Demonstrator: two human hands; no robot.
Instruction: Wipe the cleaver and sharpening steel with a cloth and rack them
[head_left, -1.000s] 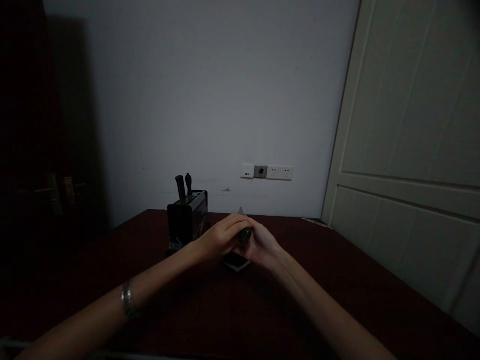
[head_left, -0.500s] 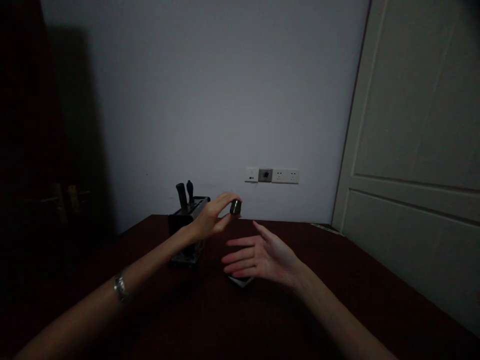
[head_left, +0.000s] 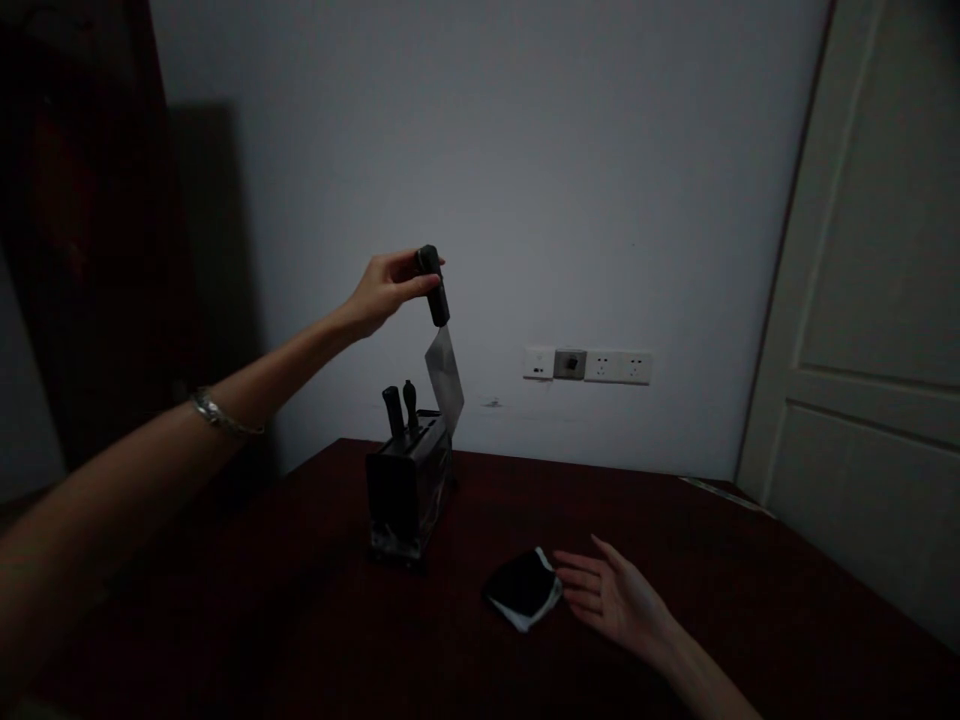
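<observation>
My left hand [head_left: 394, 290] is closed around the dark handle of a cleaver [head_left: 445, 375], up in front of the wall. The cleaver's broad blade points down, and its lower tip is level with the top of the black knife block [head_left: 395, 495], at its far right side. Whether the blade touches the block I cannot tell. Two black handles [head_left: 394, 412] stick up from the block's top. Low on the right, my right hand [head_left: 611, 600] is open and holds nothing, its fingertips beside a folded black and white cloth [head_left: 523, 585].
The dark red table [head_left: 637, 520] reaches back to a pale wall [head_left: 480, 150] with a row of sockets and a switch [head_left: 586, 366]. A panelled pale door [head_left: 877, 300] stands on the right. A flat strip [head_left: 726, 495] lies at the table's back right edge. Light is dim.
My left hand has risen with the cleaver, whose blade now shows. My right hand has moved down and right, uncovering the cloth. The camera view has shifted left.
</observation>
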